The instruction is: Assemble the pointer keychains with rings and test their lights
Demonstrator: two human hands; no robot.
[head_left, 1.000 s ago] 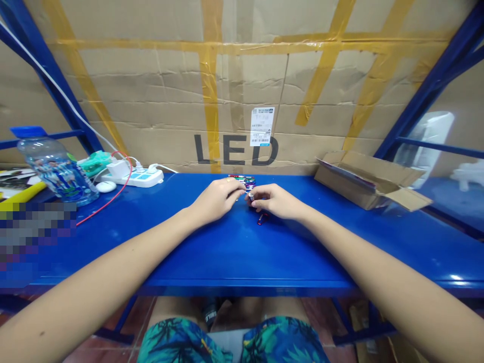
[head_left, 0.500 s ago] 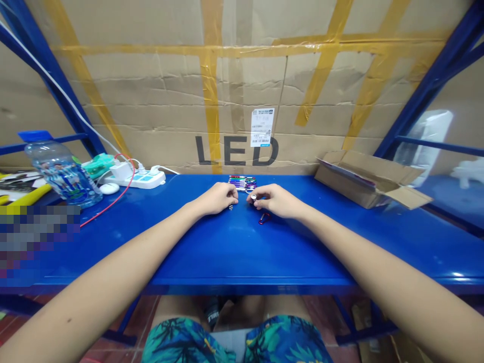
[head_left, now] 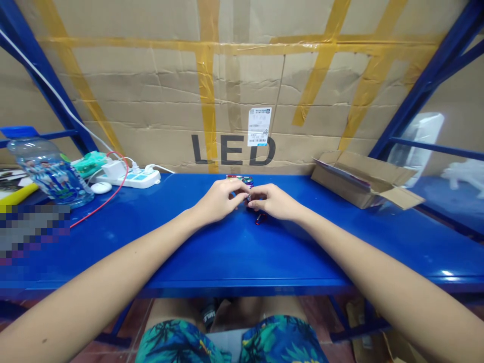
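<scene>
My left hand (head_left: 223,201) and my right hand (head_left: 274,201) meet over the blue table. In my right hand's pinch is a small silver cylinder (head_left: 248,197), too small to name surely. The thumb and forefinger of my left hand close at its upper end; whatever is between them is hidden. Just below the right fingers, a red carabiner (head_left: 260,219) hangs or lies close to the tabletop; its link to the cylinder cannot be made out. Behind the fingers lies a row of several slim, coloured metallic pieces (head_left: 242,177), partly covered by my hands.
On the left are a water bottle (head_left: 49,169), a white power strip (head_left: 141,178), a red cable (head_left: 113,193) and a white rounded device (head_left: 101,188). An open cardboard box (head_left: 340,184) stands at the right. A large taped carton (head_left: 159,111) rises behind the blue table (head_left: 242,257).
My left hand has moved right and its fingertips have come to the silver cylinder in my right hand. The right hand stays nearly in place. The view has shifted slightly.
</scene>
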